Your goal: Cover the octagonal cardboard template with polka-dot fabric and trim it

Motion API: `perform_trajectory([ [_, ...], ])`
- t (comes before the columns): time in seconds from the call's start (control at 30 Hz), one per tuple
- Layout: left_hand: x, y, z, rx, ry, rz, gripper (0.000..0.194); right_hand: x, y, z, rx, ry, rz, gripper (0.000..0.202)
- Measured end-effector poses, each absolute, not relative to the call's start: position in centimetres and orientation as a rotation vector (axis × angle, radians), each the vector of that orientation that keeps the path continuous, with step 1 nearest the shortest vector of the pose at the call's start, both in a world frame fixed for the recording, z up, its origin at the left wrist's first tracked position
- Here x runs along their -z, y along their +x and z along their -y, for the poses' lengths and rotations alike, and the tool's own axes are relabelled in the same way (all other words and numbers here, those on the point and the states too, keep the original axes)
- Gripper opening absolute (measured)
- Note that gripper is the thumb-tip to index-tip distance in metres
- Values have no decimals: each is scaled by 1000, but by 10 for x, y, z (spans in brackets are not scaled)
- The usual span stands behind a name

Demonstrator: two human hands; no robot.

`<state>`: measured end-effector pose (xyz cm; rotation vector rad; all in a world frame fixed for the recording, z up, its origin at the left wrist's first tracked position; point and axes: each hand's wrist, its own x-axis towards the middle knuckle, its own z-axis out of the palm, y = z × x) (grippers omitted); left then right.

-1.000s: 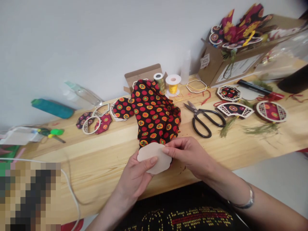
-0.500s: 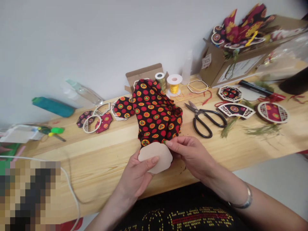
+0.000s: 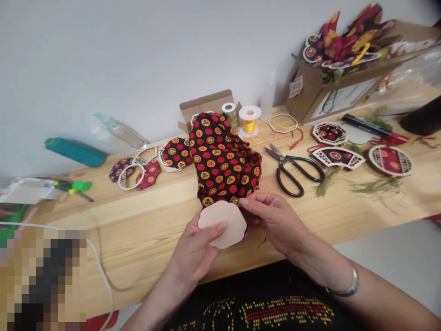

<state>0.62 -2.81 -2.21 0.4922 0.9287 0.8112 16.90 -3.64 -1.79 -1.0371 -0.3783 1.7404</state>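
Note:
My left hand (image 3: 198, 243) grips a pale card piece (image 3: 227, 220) with scalloped edges, its thumb lying flat across the face. Behind the card, black fabric (image 3: 222, 161) printed with red dots and flowers spreads up over the table. Thumb and forefinger of my right hand (image 3: 272, 214) pinch the fabric's edge at the card's upper right corner. The remaining fingers of that hand are curled below. Black-handled scissors (image 3: 292, 170) lie to the right of the fabric, blades apart.
The wooden table (image 3: 144, 230) holds a yellow thread spool (image 3: 250, 122), fabric ornaments (image 3: 337, 156) at right, and more frames and pieces (image 3: 132, 177) at left. A filled cardboard box (image 3: 310, 92) stands back right. A teal bottle (image 3: 76, 151) and a white cable (image 3: 99, 262) are at left.
Almost nothing differs. The card and the fingers around it have shifted very slightly, and the pinch on the fabric edge stays in place.

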Motion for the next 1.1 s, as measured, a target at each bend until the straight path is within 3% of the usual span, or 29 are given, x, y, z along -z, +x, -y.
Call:
perform_trajectory([
  [0.4, 17, 7, 28, -804, 329, -890, 46, 18, 171, 36, -1717, -1070, 394, 20],
  [0.63, 16, 7, 26, -794, 342, -902, 39, 18, 172, 36, -1729, -1079, 416, 19],
  [0.77, 15, 10, 27, -802, 431, -930, 31, 17, 174, 38, -1723, -1150, 562, 29],
  [1.1, 15, 17, 32, -841, 590, -920, 30, 28, 179, 44, -1746, -1314, 774, 30],
])
